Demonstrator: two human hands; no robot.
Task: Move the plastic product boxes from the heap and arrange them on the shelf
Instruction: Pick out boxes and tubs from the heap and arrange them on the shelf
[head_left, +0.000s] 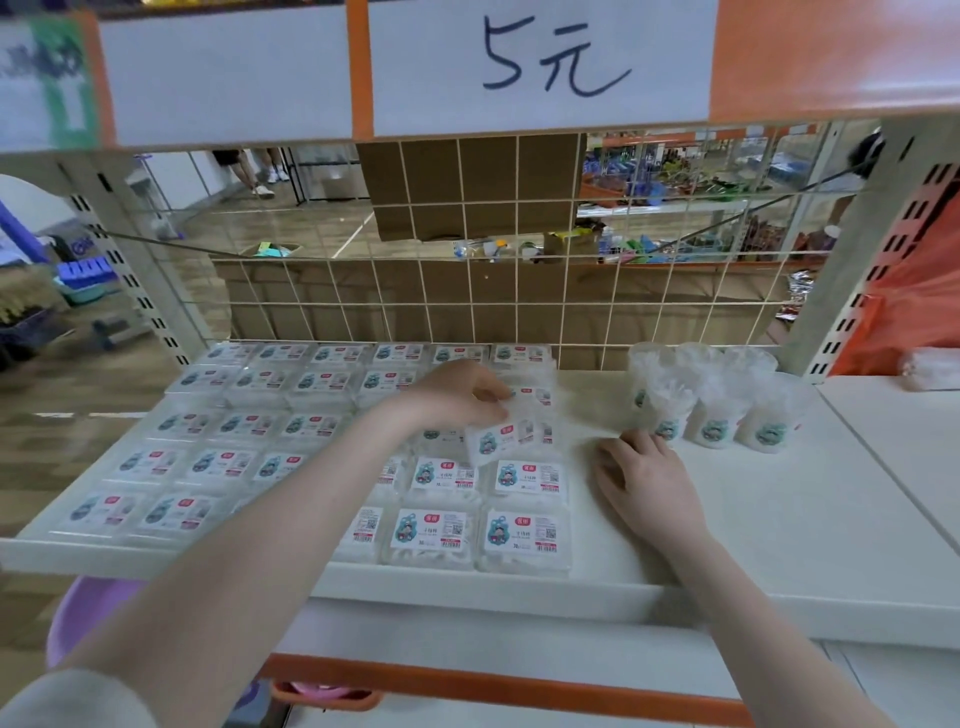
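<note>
Left hand (462, 392): pinches a tilted box (506, 435), 12 o'clock of the nearest boxes.
Right hand (641, 478): flat, empty, resting on the shelf (753, 545).
Risk: the box may land crooked, nudging neighbouring rows (291, 426).

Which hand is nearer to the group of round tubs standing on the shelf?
Right. The right hand rests on the shelf just before the round tubs; the left hand holds a tilted box farther left.

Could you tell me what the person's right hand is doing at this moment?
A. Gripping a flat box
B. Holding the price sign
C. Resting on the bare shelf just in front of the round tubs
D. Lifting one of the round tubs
C: the right hand lies on the white shelf, holding nothing, just in front of the round tubs, while the left hand holds a flat box.
</note>
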